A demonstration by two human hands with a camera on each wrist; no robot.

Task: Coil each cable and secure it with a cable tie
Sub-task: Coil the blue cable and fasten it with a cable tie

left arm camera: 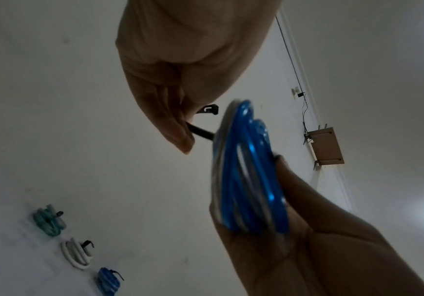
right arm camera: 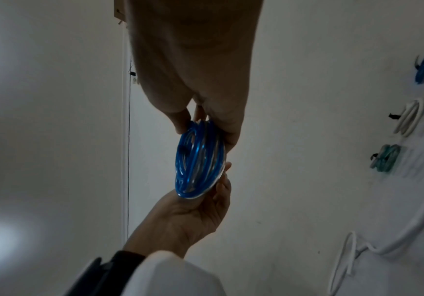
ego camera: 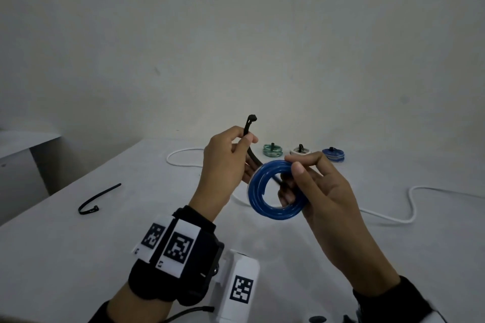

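A blue cable coil point(ego camera: 265, 207) hangs in the air above the white table point(ego camera: 78, 257). My right hand point(ego camera: 291, 168) pinches its upper right rim between thumb and fingers. My left hand point(ego camera: 242, 139) pinches a black cable tie point(ego camera: 248, 125) just below its head, which points up. The tie's strap runs down behind the coil's rim and shows again inside the coil's hole, beside my right fingers. In the left wrist view the coil point(left arm camera: 251, 180) is edge-on with the tie point(left arm camera: 209, 110) beside it. The right wrist view shows the coil point(right arm camera: 198, 160) between both hands.
Three tied coils sit at the back: green point(ego camera: 273, 150), white point(ego camera: 300, 151), blue point(ego camera: 333, 155). A loose white cable point(ego camera: 410, 202) snakes across the table on the right and behind my hands. A spare black cable tie point(ego camera: 97, 200) lies at the left, near the table's edge.
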